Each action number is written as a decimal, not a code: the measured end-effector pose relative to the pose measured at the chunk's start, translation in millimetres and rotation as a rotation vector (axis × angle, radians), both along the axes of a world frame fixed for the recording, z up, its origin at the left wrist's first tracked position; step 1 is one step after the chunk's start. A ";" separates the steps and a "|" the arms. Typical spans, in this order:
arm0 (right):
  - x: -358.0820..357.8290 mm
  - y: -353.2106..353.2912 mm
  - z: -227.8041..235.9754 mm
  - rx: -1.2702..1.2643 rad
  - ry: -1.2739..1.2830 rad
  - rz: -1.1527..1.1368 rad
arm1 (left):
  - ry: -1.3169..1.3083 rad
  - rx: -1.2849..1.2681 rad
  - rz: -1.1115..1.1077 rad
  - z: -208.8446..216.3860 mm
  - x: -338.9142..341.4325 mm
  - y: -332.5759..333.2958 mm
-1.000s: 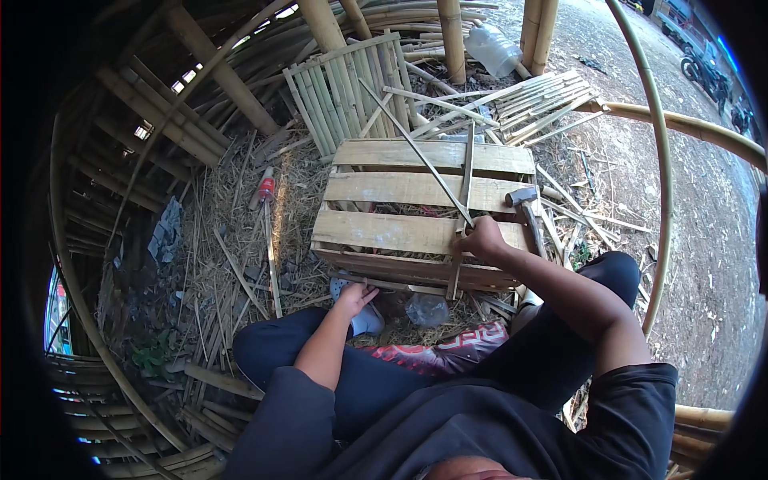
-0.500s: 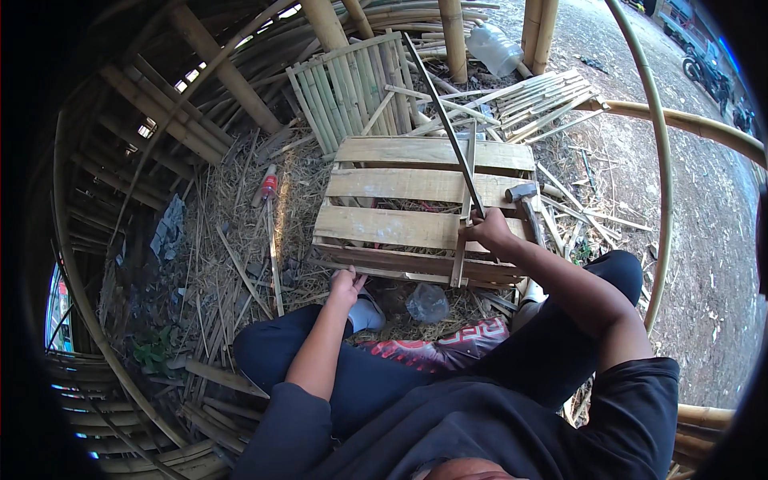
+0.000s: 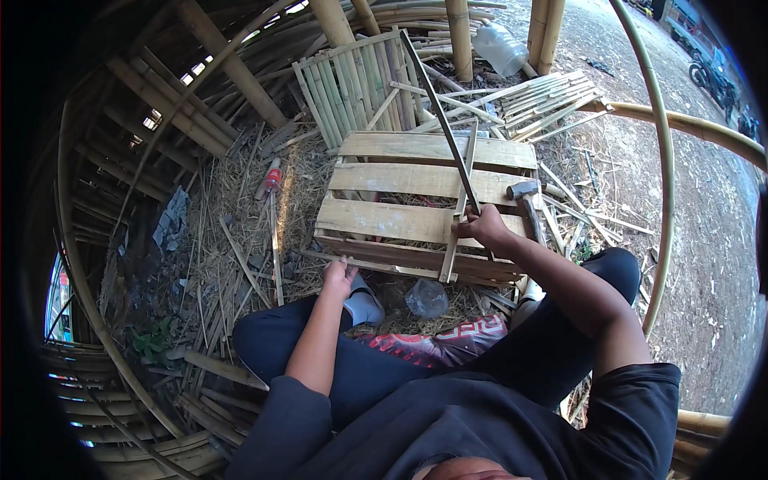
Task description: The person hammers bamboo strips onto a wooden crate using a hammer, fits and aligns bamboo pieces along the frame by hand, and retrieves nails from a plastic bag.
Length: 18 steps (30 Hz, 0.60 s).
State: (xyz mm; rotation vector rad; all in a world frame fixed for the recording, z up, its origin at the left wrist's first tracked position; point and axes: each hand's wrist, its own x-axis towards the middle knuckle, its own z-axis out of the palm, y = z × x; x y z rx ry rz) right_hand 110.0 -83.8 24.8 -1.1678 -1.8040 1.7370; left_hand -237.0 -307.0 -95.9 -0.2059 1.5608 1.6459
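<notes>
A slatted wooden crate (image 3: 384, 220) stands before me. My right hand (image 3: 486, 227) is closed around a long, thin dark bar (image 3: 436, 104) that slants up and away across the crate; its exact kind I cannot make out. A pale wooden strip (image 3: 462, 184) lies across the slats beside that hand, its near end at the crate's front edge. My left hand (image 3: 339, 275) pinches a thin bamboo strip (image 3: 384, 266) running along the crate's near side toward the pale strip. A hammer (image 3: 526, 200) rests on the crate's right end, close to my right hand.
Bamboo slat panels (image 3: 352, 92) lean behind the crate, with another slatted piece (image 3: 552, 104) to their right. A clear plastic jug (image 3: 500, 50) lies beyond. A red-labelled bottle (image 3: 273, 178) is at left. Bamboo poles (image 3: 658, 144) frame the right side. A plastic bag (image 3: 426, 298) lies near my feet.
Both hands have shifted slightly left and away from me. The near end of the pale strip has moved left, and the bamboo strip in my left hand has shifted with it.
</notes>
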 end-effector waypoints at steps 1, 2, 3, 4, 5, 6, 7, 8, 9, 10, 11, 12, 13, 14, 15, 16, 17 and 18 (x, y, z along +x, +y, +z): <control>-3.7 -1.5 3.9 -0.020 0.022 -0.005 | 0.001 -0.023 0.018 -0.6 -4.0 -0.8; -6.1 -2.1 8.4 -0.015 0.014 0.018 | 0.002 -0.023 0.019 -1.0 -8.0 -2.0; -8.8 -3.2 9.5 -0.013 0.016 0.018 | 0.005 -0.026 0.016 -1.6 -12.8 -2.8; -11.3 -5.0 10.5 -0.029 0.046 0.015 | 0.008 -0.029 0.013 -2.0 -18.0 -3.8; -14.7 -6.3 12.0 -0.044 0.075 0.012 | 0.010 -0.026 0.014 -2.0 -23.6 -4.8; -18.1 -7.2 17.8 -0.042 0.075 0.012 | -0.006 0.016 0.035 0.2 -26.9 -4.6; -21.2 -7.5 24.1 -0.080 0.079 0.016 | -0.022 0.059 0.057 2.5 -30.3 -4.8; -24.3 -7.8 30.7 -0.119 0.084 0.021 | -0.033 0.078 0.082 6.1 -36.0 -4.9; -31.0 -13.0 41.3 -0.161 0.090 0.036 | -0.029 0.077 0.093 11.9 -44.1 -12.1; -31.8 -21.8 64.3 -0.150 0.085 0.021 | 0.009 0.114 0.061 18.3 -49.9 -15.2; -36.5 -20.4 62.5 -0.149 0.085 0.026 | 0.047 0.152 0.029 23.5 -53.9 -17.9; -33.8 -14.0 57.9 -0.144 0.109 0.009 | 0.025 0.185 0.049 34.0 -45.9 -8.3; -35.3 -10.3 57.7 -0.140 0.139 0.005 | 0.022 0.187 0.045 41.7 -44.4 -6.7; -35.6 -6.9 57.2 -0.133 0.103 -0.018 | 0.042 0.191 0.033 49.3 -42.8 -5.3; -39.4 -6.3 59.0 -0.131 0.106 -0.008 | 0.071 0.195 0.034 51.7 -49.1 -10.9; -42.7 -6.0 60.6 -0.145 0.124 0.001 | 0.119 0.211 0.012 54.1 -55.8 -15.4; -45.9 -5.5 62.0 -0.160 0.141 0.010 | 0.124 0.213 0.021 54.3 -59.4 -19.8; -44.2 -1.1 58.7 -0.157 0.134 0.004 | 0.142 0.242 0.012 59.6 -52.4 -14.9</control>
